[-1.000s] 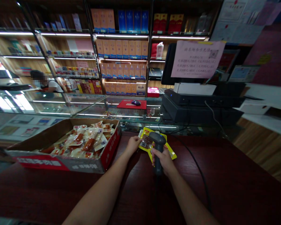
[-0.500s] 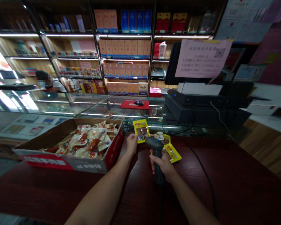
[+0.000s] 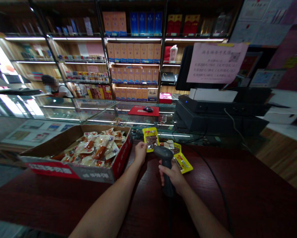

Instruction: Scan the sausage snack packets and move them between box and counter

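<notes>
My left hand (image 3: 140,152) pinches the left edge of a yellow snack packet (image 3: 151,138), which has a clear window with brown sticks inside. The packet is tilted up, facing me. Wrapped around the handle of a dark grey barcode scanner (image 3: 164,152) is my right hand (image 3: 173,175); the scanner's head points away from me, just right of the packet. Behind the right hand lie more yellow packets (image 3: 183,162) on the dark red table, partly covered by the scanner and fingers. A small pack with a white end (image 3: 168,144) lies beside them.
An open cardboard box (image 3: 125,158) of wrapped sausages (image 3: 101,147) stands left of my forearm. Behind the table is a glass counter (image 3: 106,114) with a mouse (image 3: 148,109) on a red mat. A black cable (image 3: 216,180) runs along the right. A person (image 3: 56,89) is at far left.
The view has shifted slightly, so everything appears a little further right. Both hands keep their holds on the packet and the scanner, with hardly any movement between them.
</notes>
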A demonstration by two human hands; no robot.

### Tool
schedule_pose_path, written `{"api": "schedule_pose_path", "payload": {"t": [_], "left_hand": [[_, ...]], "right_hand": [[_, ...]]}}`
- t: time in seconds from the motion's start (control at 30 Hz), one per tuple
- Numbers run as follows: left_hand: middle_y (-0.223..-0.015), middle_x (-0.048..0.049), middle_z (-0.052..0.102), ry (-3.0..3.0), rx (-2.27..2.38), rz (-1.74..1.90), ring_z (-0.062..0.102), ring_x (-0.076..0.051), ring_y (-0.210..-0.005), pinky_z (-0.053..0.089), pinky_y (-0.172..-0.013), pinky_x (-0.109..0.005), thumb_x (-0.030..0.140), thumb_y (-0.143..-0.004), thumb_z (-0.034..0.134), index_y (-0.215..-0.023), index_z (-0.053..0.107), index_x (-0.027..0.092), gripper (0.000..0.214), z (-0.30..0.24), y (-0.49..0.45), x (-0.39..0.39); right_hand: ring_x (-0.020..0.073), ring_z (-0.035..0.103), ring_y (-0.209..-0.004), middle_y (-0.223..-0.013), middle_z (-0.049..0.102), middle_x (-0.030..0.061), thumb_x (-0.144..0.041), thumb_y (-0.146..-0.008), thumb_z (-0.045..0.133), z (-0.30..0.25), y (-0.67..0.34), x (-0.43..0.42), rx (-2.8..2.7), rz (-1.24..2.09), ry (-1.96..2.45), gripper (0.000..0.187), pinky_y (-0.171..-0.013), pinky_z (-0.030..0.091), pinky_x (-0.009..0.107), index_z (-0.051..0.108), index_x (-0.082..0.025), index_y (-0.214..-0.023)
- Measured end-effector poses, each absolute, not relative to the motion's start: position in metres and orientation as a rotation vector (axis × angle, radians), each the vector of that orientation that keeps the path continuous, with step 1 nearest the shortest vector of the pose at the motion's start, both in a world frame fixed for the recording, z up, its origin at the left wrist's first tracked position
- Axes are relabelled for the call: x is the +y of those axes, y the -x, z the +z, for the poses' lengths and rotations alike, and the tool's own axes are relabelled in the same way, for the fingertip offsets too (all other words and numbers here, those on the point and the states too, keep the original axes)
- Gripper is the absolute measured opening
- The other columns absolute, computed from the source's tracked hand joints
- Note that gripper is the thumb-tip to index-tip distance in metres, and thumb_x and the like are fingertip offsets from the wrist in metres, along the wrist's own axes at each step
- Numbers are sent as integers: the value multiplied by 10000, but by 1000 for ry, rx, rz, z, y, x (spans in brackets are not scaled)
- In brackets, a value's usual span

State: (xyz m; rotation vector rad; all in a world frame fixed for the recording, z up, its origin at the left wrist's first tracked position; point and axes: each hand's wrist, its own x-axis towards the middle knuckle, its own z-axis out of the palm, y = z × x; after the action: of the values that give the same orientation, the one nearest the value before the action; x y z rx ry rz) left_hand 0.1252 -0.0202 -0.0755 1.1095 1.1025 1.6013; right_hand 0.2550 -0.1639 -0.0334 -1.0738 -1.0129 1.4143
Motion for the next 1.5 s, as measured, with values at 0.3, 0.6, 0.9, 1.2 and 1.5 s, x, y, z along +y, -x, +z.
{"api": "schedule_pose_path", "payload": {"t": [0.3,0.6,0.9,1.2,1.5], "left_hand": [[-508,31,483,-1368,1280,1631,428,-95,-500,317,-502,-205,325,-681,562,-550,505,161,218,-44,-121,-41],[-552,1,545,-1587,1690,1721,498,-130,-550,339,-545,-238,320,-737,523,-570,533,172,224,45,-61,-59],[-581,-35,590,-1440,1944,1872,541,-167,-589,404,-613,-268,316,-712,555,-581,565,179,190,64,9,-59],[-1302,-236,435,-1528,2146,1880,383,-310,-1252,326,-1013,-432,245,-728,573,-1113,525,76,422,63,26,-64],[-1307,-133,435,-1819,1788,2048,371,-249,-1266,299,-1054,-395,243,-774,548,-1000,585,170,241,63,-29,-83]], "right_hand": [[92,468,-338,-477,540,-77,-365,-650,696,-18,-249,-169,-969,1405,1025,448,-308,422,205,493,-165,-996],[85,446,-347,-480,536,-74,-373,-628,703,26,-219,-169,-1000,1488,937,449,-313,419,203,513,-164,-976],[87,460,-343,-485,542,-72,-367,-625,709,39,-176,-161,-1063,1541,847,409,-310,413,198,532,-171,-938],[84,458,-324,-469,543,-74,-352,-633,695,40,-153,-160,-1113,1585,802,399,-297,408,188,514,-163,-934],[84,456,-333,-471,542,-71,-358,-626,699,33,-172,-163,-1034,1527,862,387,-315,420,200,538,-165,-921]]}}
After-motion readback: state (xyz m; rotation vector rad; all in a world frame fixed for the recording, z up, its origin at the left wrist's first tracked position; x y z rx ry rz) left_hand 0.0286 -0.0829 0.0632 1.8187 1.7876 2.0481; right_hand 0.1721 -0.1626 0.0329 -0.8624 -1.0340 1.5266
